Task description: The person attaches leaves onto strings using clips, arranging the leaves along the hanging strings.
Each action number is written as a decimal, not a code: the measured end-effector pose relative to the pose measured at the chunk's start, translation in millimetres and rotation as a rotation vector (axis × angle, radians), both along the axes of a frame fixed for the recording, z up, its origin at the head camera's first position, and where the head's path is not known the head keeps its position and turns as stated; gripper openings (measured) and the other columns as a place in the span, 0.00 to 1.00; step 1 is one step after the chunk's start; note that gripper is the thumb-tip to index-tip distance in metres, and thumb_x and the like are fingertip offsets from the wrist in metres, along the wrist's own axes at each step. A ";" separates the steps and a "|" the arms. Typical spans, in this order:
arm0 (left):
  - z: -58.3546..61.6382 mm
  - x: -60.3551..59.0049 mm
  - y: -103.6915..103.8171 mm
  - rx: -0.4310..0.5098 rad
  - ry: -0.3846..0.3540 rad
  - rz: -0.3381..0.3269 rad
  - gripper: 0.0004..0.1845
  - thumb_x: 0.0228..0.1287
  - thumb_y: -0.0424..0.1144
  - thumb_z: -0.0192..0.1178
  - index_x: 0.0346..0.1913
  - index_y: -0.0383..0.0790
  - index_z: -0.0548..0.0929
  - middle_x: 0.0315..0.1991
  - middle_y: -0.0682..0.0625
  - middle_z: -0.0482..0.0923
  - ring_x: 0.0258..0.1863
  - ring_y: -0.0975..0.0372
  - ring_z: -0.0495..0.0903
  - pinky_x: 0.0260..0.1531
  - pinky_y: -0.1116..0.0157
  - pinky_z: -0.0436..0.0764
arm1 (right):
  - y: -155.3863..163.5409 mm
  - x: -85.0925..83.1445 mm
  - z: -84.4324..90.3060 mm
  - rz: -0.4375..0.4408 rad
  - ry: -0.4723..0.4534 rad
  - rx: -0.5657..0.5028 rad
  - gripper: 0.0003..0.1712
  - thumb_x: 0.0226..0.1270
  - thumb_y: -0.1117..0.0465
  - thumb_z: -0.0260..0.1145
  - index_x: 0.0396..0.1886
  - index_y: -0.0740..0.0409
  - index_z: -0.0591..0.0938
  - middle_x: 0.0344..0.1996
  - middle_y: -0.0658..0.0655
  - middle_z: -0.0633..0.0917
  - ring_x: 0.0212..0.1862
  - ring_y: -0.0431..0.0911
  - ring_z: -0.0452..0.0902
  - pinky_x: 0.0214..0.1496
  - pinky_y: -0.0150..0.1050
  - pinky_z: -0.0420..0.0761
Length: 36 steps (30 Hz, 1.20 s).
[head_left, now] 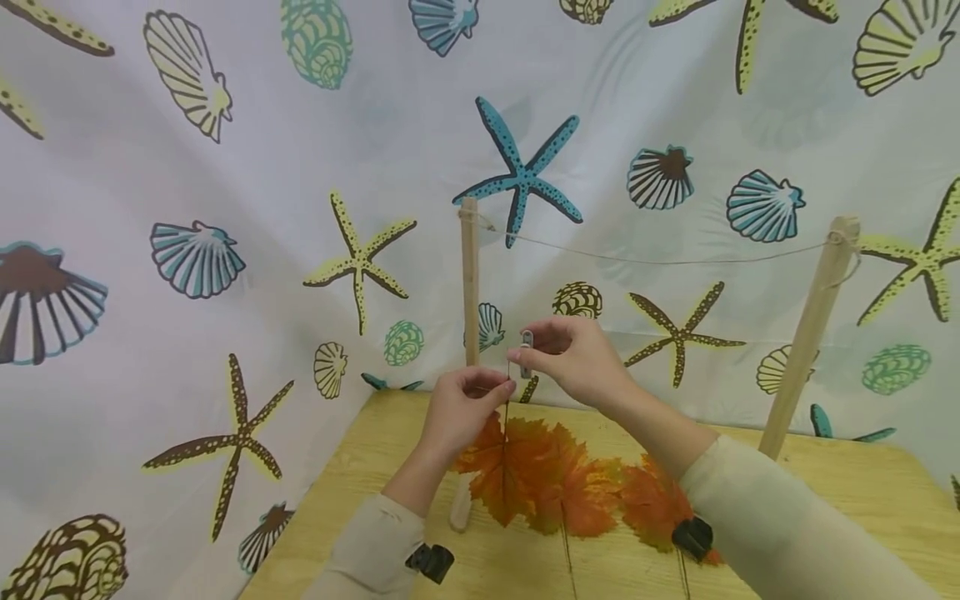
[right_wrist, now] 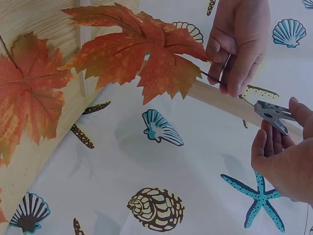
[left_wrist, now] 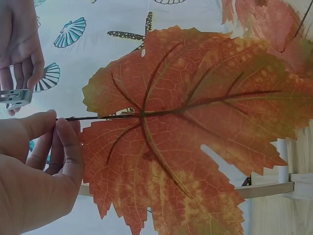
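My left hand (head_left: 459, 410) pinches the thin dark stem (left_wrist: 95, 118) of an orange-red artificial maple leaf (left_wrist: 210, 127) between thumb and fingertips. The leaf hangs below that hand, above the table. In the head view, my right hand (head_left: 585, 364) is just above and to the right of the left one. It holds a grey clothespin (right_wrist: 272, 115) between thumb and fingers, close to the stem's upper end. Whether the clothespin touches the stem I cannot tell.
More orange leaves (head_left: 588, 496) lie on the wooden table (head_left: 360, 467), their stems pointing toward me. A string (head_left: 660, 262) sags between a left wooden post (head_left: 470, 283) and a right one (head_left: 810, 333). A shell-and-starfish cloth (head_left: 420, 125) hangs behind.
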<state>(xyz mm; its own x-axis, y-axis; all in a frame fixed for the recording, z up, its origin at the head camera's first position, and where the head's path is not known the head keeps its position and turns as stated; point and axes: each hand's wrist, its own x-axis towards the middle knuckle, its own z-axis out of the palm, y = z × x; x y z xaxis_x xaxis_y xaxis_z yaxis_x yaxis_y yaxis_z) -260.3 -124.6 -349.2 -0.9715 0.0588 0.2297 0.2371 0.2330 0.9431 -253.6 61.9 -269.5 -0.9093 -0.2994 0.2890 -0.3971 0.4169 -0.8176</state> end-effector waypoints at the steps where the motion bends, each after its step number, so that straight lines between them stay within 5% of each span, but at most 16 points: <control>1: 1.1 -0.5 0.1 0.001 0.001 -0.001 0.08 0.65 0.41 0.68 0.42 0.41 0.88 0.40 0.47 0.86 0.38 0.59 0.84 0.38 0.63 0.86 | -0.7 -1.1 1.5 0.001 0.000 -0.001 0.23 0.64 0.51 0.72 0.55 0.58 0.83 0.45 0.57 0.89 0.47 0.48 0.85 0.57 0.50 0.81; 15: 25.4 -10.1 5.7 0.017 -0.022 -0.067 0.10 0.66 0.42 0.67 0.45 0.40 0.87 0.42 0.46 0.86 0.38 0.60 0.84 0.38 0.64 0.86 | 0.2 -13.5 22.6 -0.036 0.035 0.004 0.22 0.67 0.53 0.70 0.57 0.58 0.83 0.48 0.57 0.88 0.51 0.50 0.85 0.59 0.50 0.81; 36: 57.3 -21.3 5.1 -0.076 0.072 -0.015 0.12 0.67 0.43 0.66 0.47 0.41 0.87 0.44 0.45 0.85 0.43 0.54 0.85 0.42 0.64 0.86 | -7.5 -18.2 64.7 -0.120 0.063 0.019 0.21 0.67 0.53 0.70 0.55 0.57 0.82 0.46 0.57 0.88 0.48 0.49 0.82 0.53 0.45 0.82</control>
